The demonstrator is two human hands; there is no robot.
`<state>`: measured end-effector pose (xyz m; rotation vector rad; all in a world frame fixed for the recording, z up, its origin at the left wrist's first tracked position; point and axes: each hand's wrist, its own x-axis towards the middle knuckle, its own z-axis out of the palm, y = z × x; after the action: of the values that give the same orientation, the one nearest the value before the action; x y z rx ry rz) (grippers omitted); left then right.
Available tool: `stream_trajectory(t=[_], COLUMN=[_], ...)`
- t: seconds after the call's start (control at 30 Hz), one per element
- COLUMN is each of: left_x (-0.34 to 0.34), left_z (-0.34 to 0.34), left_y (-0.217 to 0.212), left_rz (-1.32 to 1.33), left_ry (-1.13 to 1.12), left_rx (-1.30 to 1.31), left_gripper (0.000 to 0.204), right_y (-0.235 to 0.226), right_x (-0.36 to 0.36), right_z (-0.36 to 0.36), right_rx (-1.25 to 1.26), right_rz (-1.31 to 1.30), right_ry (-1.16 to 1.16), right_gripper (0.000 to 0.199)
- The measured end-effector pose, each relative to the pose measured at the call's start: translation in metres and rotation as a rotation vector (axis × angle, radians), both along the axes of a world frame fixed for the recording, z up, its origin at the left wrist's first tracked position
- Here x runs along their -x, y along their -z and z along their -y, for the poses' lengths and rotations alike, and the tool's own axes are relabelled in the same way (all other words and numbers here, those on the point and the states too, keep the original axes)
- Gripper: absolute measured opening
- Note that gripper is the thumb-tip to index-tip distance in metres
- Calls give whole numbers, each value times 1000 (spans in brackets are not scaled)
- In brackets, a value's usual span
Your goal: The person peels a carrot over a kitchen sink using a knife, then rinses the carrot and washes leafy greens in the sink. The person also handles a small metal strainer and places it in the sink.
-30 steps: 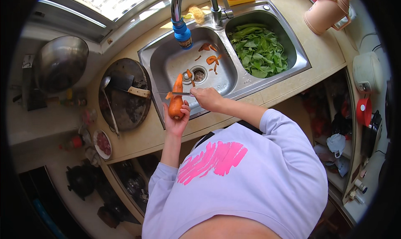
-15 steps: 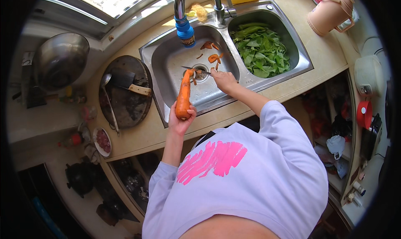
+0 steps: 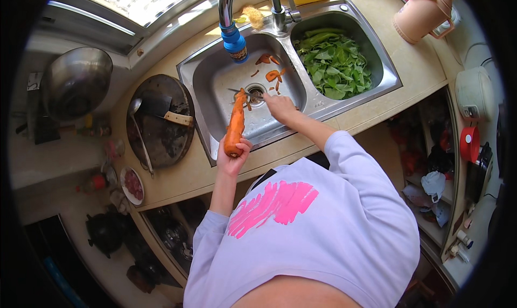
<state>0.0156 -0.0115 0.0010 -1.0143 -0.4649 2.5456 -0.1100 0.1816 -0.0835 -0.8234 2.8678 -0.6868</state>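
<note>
My left hand [image 3: 235, 161] is closed round the thick lower end of an orange carrot [image 3: 235, 126], whose narrow tip points away from me over the left sink basin [image 3: 212, 76]. A small thin-bladed knife [image 3: 256, 96] is gripped in my right hand [image 3: 280, 108]. Its blade lies across the carrot's tip, apparently touching it. Beneath them is the drain [image 3: 257, 88]. Pieces of carrot peel [image 3: 273, 76] lie scattered on the basin floor beyond the knife.
Green leaves [image 3: 336, 65] fill the right basin. A blue-tipped faucet [image 3: 233, 41] overhangs the left basin. To the left, a round chopping board [image 3: 156, 87] carries a cleaver [image 3: 167, 110] and ladle [image 3: 141, 130], near a plate of meat [image 3: 132, 185]. A pink jug [image 3: 423, 14] stands at right.
My right hand and the knife have shifted slightly left and nearer me. The carrot has turned a little in my left hand, with its lower end slightly nearer me.
</note>
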Motion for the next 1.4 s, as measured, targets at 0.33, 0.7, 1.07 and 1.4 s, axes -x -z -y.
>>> stream_trajectory(t=[0.33,0.7,1.07,1.4], left_x=[5,-9,-5,1], left_z=[7,11,0,0], left_y=[-1,-15,-24,-9], left_rz=[-16,5,27,-156], left_ry=[-62,-124,-225,206], left_rx=[-162,-226,-439,862], left_gripper=[33,28,23,44], right_y=[-66,-12,-6,-56], right_x=[-33,0,-5,-35], right_z=[27,-14,14,26], right_rx=[111,-41,1,115], right_rz=[17,31,-20,-7], right_ry=[-260,-19,11,-245], right_gripper=[17,17,16,22])
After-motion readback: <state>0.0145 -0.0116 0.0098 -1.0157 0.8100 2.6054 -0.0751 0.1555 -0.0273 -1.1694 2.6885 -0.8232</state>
